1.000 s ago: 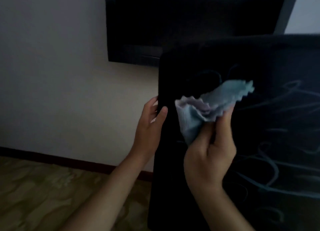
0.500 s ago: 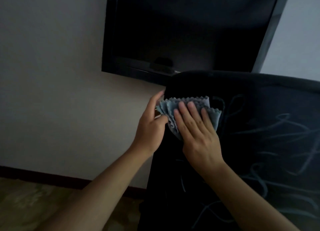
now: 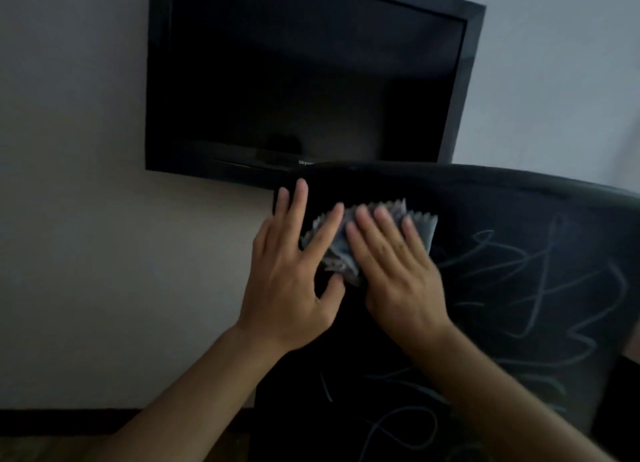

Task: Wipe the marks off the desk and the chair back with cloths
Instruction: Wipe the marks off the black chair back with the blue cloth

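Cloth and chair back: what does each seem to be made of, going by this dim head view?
The pale blue-grey cloth with zigzag edges looks like thin microfibre: pinked border, soft crumpled folds under the right hand. The black chair back looks smooth and matt, perhaps faux leather or plastic; light scribbled marks sit on its surface. The dim light leaves this open.

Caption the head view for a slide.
Both hands, left hand and right hand, press a cloth flat against the scribbled chair back.
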`<action>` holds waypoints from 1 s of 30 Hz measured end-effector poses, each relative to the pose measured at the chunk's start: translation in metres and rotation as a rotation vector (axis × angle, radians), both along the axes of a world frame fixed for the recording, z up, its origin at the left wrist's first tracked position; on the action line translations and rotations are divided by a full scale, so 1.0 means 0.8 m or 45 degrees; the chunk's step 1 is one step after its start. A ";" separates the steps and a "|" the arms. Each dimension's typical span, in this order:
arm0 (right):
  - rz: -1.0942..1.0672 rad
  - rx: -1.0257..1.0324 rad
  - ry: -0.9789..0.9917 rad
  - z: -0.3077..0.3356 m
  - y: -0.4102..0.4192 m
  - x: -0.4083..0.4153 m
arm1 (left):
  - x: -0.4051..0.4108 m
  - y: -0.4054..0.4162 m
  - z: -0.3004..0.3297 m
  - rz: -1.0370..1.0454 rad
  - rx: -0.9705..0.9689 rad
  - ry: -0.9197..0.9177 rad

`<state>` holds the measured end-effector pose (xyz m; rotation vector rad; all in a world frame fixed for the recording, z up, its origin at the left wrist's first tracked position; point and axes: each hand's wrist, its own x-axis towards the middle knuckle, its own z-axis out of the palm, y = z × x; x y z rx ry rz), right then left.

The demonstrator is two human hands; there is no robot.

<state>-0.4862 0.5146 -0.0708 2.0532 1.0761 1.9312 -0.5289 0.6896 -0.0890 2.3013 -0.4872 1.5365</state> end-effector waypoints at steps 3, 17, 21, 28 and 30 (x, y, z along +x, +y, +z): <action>0.073 0.190 -0.086 0.059 -0.009 -0.012 | 0.001 -0.004 0.002 0.057 -0.012 -0.003; 0.002 0.164 0.055 -0.007 -0.048 0.000 | 0.001 -0.037 0.005 -0.004 0.045 -0.079; 0.089 0.424 -0.008 0.031 -0.062 -0.002 | 0.004 -0.062 0.019 0.016 0.054 -0.151; 0.052 0.314 0.119 -0.070 -0.086 0.013 | 0.015 -0.091 0.029 0.153 0.169 -0.265; 0.103 0.436 0.038 -0.027 -0.106 0.012 | 0.014 -0.098 0.033 0.148 0.208 -0.316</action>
